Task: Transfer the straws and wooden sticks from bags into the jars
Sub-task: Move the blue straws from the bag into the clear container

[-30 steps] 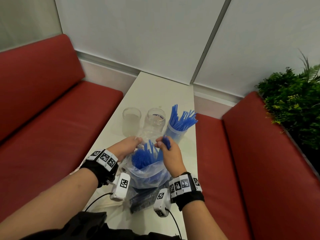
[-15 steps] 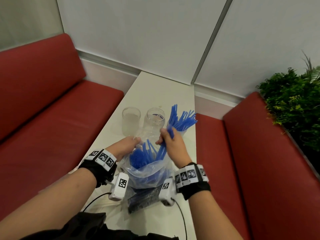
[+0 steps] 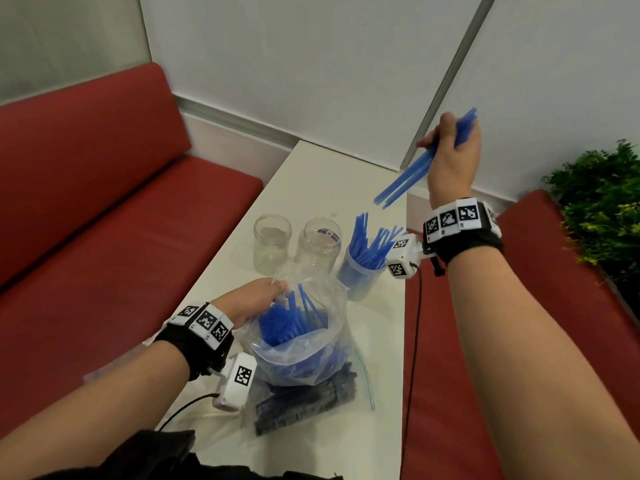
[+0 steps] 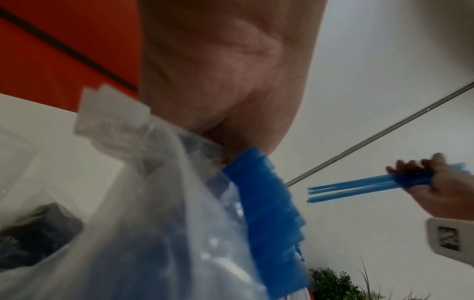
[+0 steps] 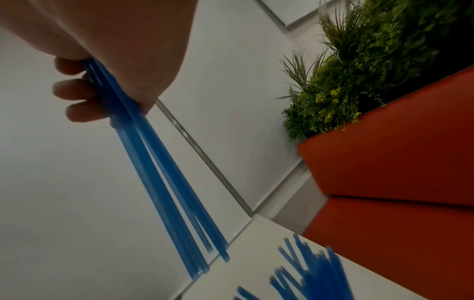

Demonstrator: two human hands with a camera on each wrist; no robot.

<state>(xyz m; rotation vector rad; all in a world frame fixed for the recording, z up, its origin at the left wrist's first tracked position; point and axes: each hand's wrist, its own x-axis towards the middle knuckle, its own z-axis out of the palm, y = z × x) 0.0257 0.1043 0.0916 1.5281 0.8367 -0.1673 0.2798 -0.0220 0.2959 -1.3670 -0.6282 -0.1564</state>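
Just yanked a small bunch of blue straws [image 3: 412, 176] clear of the bag [image 3: 311, 344], right hand [image 3: 450, 157] fingers curled tight around them, now up above the straw jar [image 3: 360, 271], left hand [image 3: 251, 299] still pinching the bag rim, so next handful looks ready to drop in.

Bare forearms, no sleeves. On each wrist a black fabric band [image 3: 194, 351], topped with a row of white blocks [image 3: 204, 320] printed with black square-pattern markers. Under each wrist a small white camera box [image 3: 237, 381] with one more such marker and a thin black cable [image 3: 415, 341] going out of it. Dark clothing [image 3: 156, 455] at the lower edge.
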